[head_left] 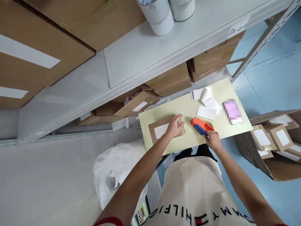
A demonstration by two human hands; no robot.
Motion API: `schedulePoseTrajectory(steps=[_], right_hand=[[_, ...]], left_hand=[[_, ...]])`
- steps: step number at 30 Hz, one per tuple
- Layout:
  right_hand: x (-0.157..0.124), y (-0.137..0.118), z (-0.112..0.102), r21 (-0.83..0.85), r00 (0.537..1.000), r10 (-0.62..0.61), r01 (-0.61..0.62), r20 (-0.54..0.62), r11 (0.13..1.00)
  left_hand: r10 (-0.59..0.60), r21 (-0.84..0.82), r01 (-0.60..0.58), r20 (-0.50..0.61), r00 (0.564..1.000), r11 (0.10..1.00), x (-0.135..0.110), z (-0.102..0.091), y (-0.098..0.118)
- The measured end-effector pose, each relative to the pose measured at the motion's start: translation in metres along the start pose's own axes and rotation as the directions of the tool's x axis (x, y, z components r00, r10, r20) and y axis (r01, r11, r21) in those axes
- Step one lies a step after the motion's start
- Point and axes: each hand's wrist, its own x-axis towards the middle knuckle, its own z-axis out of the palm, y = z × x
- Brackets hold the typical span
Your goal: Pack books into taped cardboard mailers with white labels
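A small brown cardboard parcel (157,129) with a white label lies on the pale yellow table (183,108). My left hand (175,126) rests flat on the parcel's right end, fingers stretched out. My right hand (213,139) grips the handle of an orange and blue tape dispenser (201,125), which sits on the table just right of the parcel.
White paper slips (207,103) and a pink blurred item (232,111) lie at the table's far side. Grey shelving (141,53) carries brown boxes and white tape rolls (162,14). An open carton of small labelled boxes (270,138) stands right; a white plastic bag (117,172) left.
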Motion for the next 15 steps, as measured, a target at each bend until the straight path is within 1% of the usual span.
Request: schedulePoseTrajectory(steps=[2, 4, 6, 8, 10, 12, 15], right_hand=[[-0.010, 0.003, -0.010, 0.189, 0.992, -0.128, 0.130, -0.022, 0.973], [-0.020, 0.000, -0.022, 0.341, 0.966, -0.254, 0.253, -0.042, 0.905], [-0.028, -0.007, -0.031, 0.433, 0.945, -0.323, 0.314, -0.054, 0.845], [-0.035, -0.019, -0.037, 0.485, 0.938, -0.340, 0.326, -0.064, 0.811], [-0.041, -0.031, -0.039, 0.516, 0.937, -0.344, 0.326, -0.064, 0.792], [-0.048, -0.043, -0.037, 0.538, 0.935, -0.350, 0.321, -0.051, 0.780], [-0.061, -0.060, -0.027, 0.571, 0.942, -0.334, 0.286, -0.022, 0.769]], left_hand=[[-0.045, -0.177, 0.058, 0.074, 0.996, 0.982, 0.007, 0.001, 0.011], [-0.048, -0.383, 0.136, 0.231, 0.972, 0.914, 0.008, -0.003, 0.022], [-0.007, -0.516, 0.232, 0.400, 0.916, 0.824, 0.004, -0.011, 0.032], [0.015, -0.565, 0.319, 0.507, 0.862, 0.761, -0.005, -0.021, 0.038], [0.005, -0.579, 0.387, 0.560, 0.829, 0.718, -0.016, -0.031, 0.038], [-0.004, -0.593, 0.438, 0.591, 0.807, 0.675, -0.027, -0.039, 0.034], [0.005, -0.623, 0.465, 0.601, 0.799, 0.629, -0.042, -0.047, 0.021]])
